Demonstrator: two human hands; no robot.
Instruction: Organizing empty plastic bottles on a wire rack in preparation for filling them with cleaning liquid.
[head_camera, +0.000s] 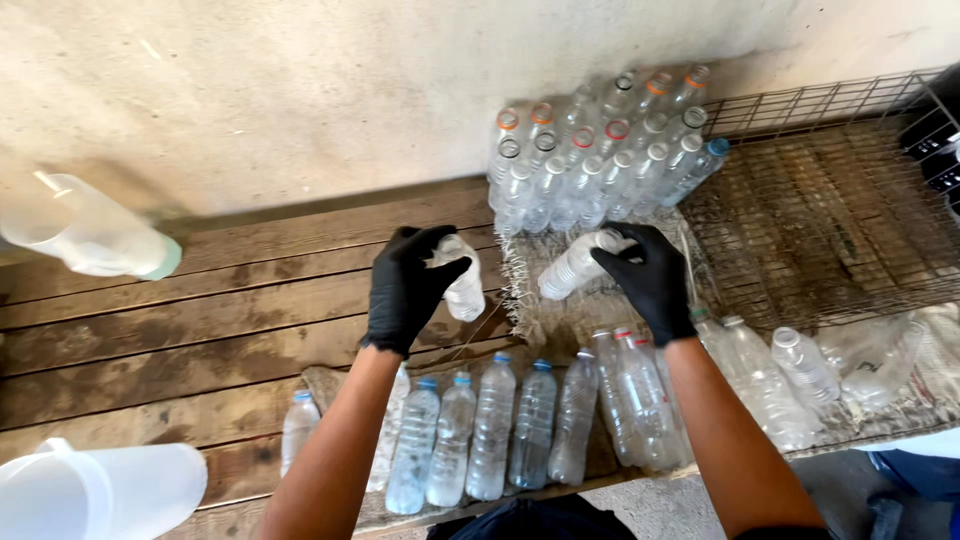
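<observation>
- Left hand (408, 290), black glove, fingers wrapped tight around a small clear crumpled plastic bottle (462, 282); bottle hangs neck-up, lifted above the worn wooden plank table (200, 310).
- Right hand (652, 276), black glove, clamps the base end of a second clear ribbed plastic bottle (578, 265); it lies tilted, open neck pointing toward the left hand.
- Beyond both grips: a packed cluster of upright clear bottles (600, 160) against the wall, likely so they stay standing.
- Below the grips, toward the wearer: a row of clear capped bottles (500, 430) lying side by side on a grey cloth (530, 315), apparently sorted.
- Right of the right grip: rusty wire mesh rack (830, 220).
- Far left: translucent white jugs (85, 235).
</observation>
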